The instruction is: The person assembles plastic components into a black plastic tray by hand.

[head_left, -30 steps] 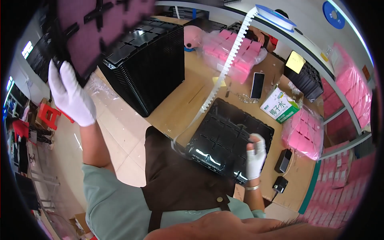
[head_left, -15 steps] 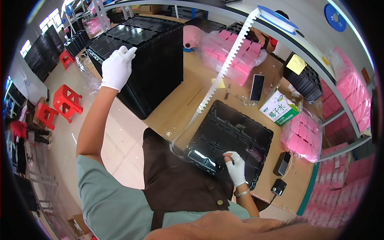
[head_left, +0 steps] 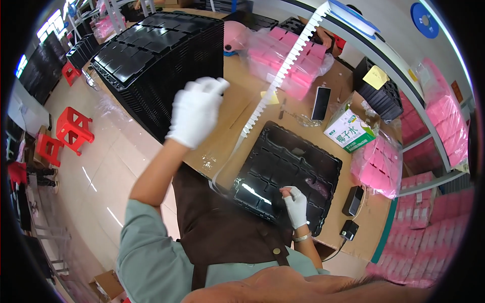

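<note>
Your 2 gloved hands work at the black compartment tray.
Your right hand (head_left: 295, 206) pinches the near part of the black tray (head_left: 288, 174) on the wooden table (head_left: 232, 121); your left hand (head_left: 195, 112) hangs over the table, fingers loosely curled, holding nothing, beside the stack of black trays (head_left: 156, 55).

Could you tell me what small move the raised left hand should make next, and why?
Probably bring the left hand down to the black tray on the table. It is empty and in the air, beside the stack of black trays, while only the right hand touches the tray's near part.
</note>
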